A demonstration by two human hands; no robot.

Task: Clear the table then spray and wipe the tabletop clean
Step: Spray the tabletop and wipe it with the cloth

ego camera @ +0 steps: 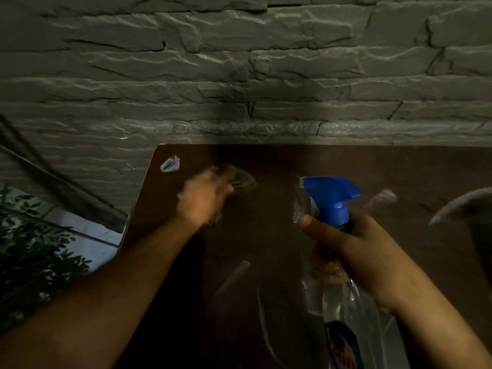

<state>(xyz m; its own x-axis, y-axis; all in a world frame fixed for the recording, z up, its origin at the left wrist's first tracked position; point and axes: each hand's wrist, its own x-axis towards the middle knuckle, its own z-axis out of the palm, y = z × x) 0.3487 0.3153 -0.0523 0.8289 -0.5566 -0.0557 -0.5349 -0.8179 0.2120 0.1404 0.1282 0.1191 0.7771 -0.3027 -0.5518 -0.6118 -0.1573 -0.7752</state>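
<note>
Midway through cleaning, the left hand (206, 199), blurred, presses a cloth (241, 178) on the dark tabletop (266, 235) while the right hand (346, 241) grips a spray bottle (331, 201); one paper scrap (169, 164) remains uncleared, wiping apparently unfinished.

Grey stone wall (239, 62) behind — leafy plant (34, 249) at left.
</note>
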